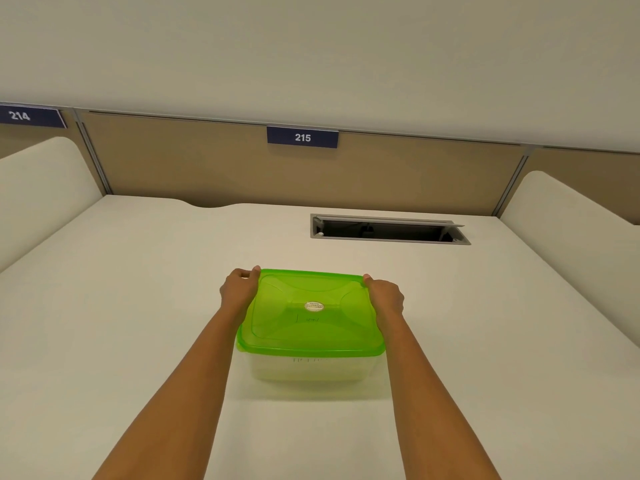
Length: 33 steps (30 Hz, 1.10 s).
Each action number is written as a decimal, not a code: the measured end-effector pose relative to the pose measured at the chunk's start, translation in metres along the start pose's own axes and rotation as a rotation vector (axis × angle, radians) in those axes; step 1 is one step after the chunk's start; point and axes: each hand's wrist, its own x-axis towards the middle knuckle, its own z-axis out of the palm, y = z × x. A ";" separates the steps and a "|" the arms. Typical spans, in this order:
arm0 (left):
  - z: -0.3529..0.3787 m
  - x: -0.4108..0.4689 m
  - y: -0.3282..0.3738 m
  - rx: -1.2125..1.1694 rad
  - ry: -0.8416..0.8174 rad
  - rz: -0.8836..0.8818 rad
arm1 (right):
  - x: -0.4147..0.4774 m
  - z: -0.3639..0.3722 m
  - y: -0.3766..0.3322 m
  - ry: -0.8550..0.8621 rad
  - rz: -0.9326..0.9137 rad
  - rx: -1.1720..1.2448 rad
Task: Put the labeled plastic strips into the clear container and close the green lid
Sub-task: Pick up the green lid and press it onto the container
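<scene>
The left hand [239,292] grips the far left corner of the one green lid [311,313], thumb on top. The lid sits on the one clear container [311,372] between both hands on the white counter [138,306]; faint writing shows inside. The right hand [386,297] clasps the far right corner. Beyond it lies one open cable slot [388,229]. Two number signs, 214 [31,116] and 215 [302,137], hang behind.

A clear container [308,370] sits near the middle of the white desk [138,306], green lid [311,313] on top. The left hand [239,291] grips the lid's far left corner, the right hand [384,297] its far right corner. Faint dark markings show through the lid and near wall. A cable hatch [389,229] lies open toward the desk's far edge, right of centre.
</scene>
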 end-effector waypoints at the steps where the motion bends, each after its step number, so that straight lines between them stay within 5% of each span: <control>1: -0.001 0.002 0.000 -0.003 -0.008 -0.004 | 0.000 0.000 0.000 0.001 0.003 0.003; 13: -0.003 0.007 -0.001 -0.039 -0.026 -0.046 | 0.005 -0.003 -0.003 -0.025 0.141 0.085; 33: -0.006 0.018 0.005 -0.271 -0.053 -0.314 | 0.005 -0.001 -0.003 -0.029 0.113 0.052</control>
